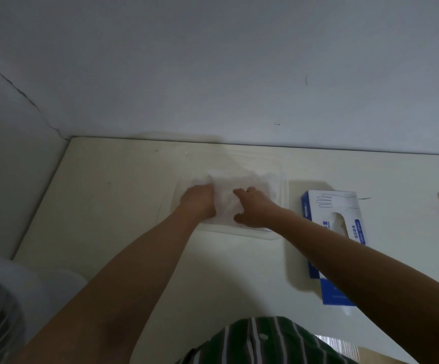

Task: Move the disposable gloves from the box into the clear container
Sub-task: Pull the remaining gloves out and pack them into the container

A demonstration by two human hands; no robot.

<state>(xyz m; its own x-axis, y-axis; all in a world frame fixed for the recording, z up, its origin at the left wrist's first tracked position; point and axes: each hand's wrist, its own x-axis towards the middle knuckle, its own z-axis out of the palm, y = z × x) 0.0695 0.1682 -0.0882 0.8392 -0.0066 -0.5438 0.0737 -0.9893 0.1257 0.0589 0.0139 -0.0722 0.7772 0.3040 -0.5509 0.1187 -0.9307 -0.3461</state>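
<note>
Both hands are down inside the clear container [282,177], which sits on the cream table [108,206] against the wall. A crumpled heap of translucent disposable gloves [226,190] fills it. My left hand [198,203] pushes into the heap's left side with its fingertips buried, so I cannot tell how they lie. My right hand [253,212] presses on the heap, thumb and fingers spread apart. Just right of the container lies the blue-and-white box [328,206], with pale material showing at its cut-out.

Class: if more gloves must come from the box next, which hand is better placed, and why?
Probably the right hand: the box lies right of the clear container, beside that forearm. The left hand would have to cross over.
</note>
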